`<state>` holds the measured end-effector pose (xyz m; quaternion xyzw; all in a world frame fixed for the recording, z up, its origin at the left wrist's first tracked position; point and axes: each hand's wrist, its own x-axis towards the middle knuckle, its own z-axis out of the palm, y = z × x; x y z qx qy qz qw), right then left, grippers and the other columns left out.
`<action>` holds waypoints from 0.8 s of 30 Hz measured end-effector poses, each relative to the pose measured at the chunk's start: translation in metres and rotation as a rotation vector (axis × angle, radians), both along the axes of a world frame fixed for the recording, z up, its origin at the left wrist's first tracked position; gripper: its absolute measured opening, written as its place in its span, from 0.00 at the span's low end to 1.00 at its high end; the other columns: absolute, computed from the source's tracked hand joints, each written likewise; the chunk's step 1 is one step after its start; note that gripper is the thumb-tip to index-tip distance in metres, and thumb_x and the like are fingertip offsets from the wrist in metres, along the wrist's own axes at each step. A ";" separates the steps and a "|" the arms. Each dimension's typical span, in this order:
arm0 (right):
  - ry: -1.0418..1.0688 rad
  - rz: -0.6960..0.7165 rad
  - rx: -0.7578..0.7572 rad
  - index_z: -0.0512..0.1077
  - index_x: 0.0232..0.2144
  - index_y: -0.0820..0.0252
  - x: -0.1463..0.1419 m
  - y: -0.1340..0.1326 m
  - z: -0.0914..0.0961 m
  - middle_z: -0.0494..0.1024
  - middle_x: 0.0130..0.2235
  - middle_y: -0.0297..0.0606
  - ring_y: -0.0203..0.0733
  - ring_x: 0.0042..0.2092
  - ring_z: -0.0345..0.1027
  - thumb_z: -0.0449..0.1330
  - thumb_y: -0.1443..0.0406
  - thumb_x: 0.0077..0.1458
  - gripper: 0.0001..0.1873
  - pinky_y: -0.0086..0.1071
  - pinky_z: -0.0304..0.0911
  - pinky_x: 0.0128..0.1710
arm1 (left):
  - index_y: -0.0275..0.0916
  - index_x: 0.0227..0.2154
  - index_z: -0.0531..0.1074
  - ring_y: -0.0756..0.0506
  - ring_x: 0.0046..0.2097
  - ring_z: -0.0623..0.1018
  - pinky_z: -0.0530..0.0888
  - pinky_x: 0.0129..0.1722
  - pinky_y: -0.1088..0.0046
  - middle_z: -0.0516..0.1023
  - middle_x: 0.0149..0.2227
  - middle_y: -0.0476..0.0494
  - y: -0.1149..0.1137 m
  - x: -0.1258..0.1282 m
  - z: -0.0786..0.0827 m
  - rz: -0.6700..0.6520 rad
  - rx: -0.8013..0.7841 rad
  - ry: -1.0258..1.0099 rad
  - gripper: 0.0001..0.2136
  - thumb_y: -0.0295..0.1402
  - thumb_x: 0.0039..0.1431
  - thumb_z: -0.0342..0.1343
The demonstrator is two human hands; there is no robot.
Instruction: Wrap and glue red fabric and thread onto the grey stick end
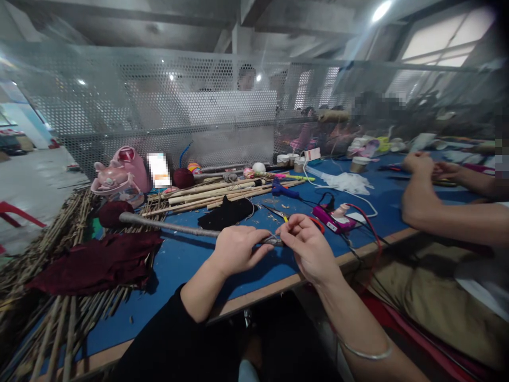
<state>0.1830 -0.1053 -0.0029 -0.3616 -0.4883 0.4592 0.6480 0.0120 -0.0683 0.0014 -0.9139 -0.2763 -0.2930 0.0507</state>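
Observation:
A long grey wrapped stick [167, 226] lies across the blue table [186, 254], running from the upper left toward me. My left hand [235, 248] is closed around its near end. My right hand [308, 246] pinches the stick's tip, where grey thread is wound, fingers pressed together. Both hands meet just above the table's front edge. A piece of black cloth [227, 211] lies just behind my hands. Small scissors [277, 212] rest on the table beyond my right hand.
Dark red cloth [97, 262] lies on a pile of thin bamboo sticks [51, 318] at left. A pink kettle [121, 171] and thicker sticks [222, 190] sit further back. A pink glue gun [332, 219] with cables lies right. Another person's arms [441, 207] rest on the table's right side.

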 end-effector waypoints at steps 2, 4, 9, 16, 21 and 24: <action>-0.057 -0.042 0.054 0.60 0.33 0.55 -0.002 -0.004 0.004 0.68 0.28 0.28 0.32 0.31 0.66 0.62 0.65 0.47 0.13 0.28 0.62 0.35 | 0.43 0.40 0.70 0.47 0.33 0.76 0.67 0.29 0.73 0.77 0.30 0.47 -0.001 0.000 0.001 -0.004 -0.019 0.002 0.14 0.43 0.59 0.44; -0.129 -0.040 0.068 0.59 0.32 0.55 -0.005 -0.006 0.011 0.67 0.28 0.28 0.33 0.30 0.67 0.61 0.63 0.47 0.13 0.30 0.64 0.33 | 0.43 0.39 0.69 0.47 0.33 0.76 0.67 0.30 0.74 0.77 0.31 0.48 -0.001 0.000 0.001 -0.015 -0.037 -0.007 0.13 0.42 0.59 0.44; -0.287 -0.050 0.142 0.61 0.28 0.57 -0.008 0.002 0.030 0.68 0.29 0.30 0.33 0.28 0.68 0.60 0.63 0.48 0.09 0.29 0.65 0.30 | 0.41 0.39 0.63 0.47 0.31 0.76 0.67 0.28 0.74 0.76 0.29 0.50 -0.001 0.000 -0.001 0.044 -0.125 -0.055 0.15 0.46 0.55 0.48; -0.353 -0.144 0.249 0.60 0.27 0.58 -0.010 0.004 0.053 0.67 0.28 0.29 0.31 0.24 0.65 0.59 0.65 0.48 0.09 0.28 0.63 0.25 | 0.41 0.36 0.63 0.48 0.30 0.76 0.66 0.26 0.75 0.75 0.28 0.51 0.000 0.002 -0.002 0.070 -0.110 0.014 0.14 0.46 0.55 0.47; -0.463 -0.120 0.249 0.62 0.27 0.58 -0.022 -0.002 0.052 0.68 0.28 0.32 0.33 0.25 0.65 0.58 0.65 0.49 0.07 0.29 0.64 0.27 | 0.41 0.38 0.67 0.47 0.30 0.76 0.65 0.26 0.75 0.77 0.29 0.49 0.000 0.004 -0.001 0.072 -0.095 0.078 0.15 0.46 0.56 0.46; -0.478 -0.078 0.242 0.61 0.27 0.58 -0.027 0.001 0.052 0.68 0.28 0.32 0.32 0.25 0.66 0.57 0.66 0.49 0.06 0.28 0.64 0.26 | 0.43 0.36 0.70 0.48 0.30 0.76 0.64 0.25 0.76 0.77 0.29 0.50 -0.002 0.005 0.000 0.054 -0.091 0.097 0.15 0.44 0.58 0.43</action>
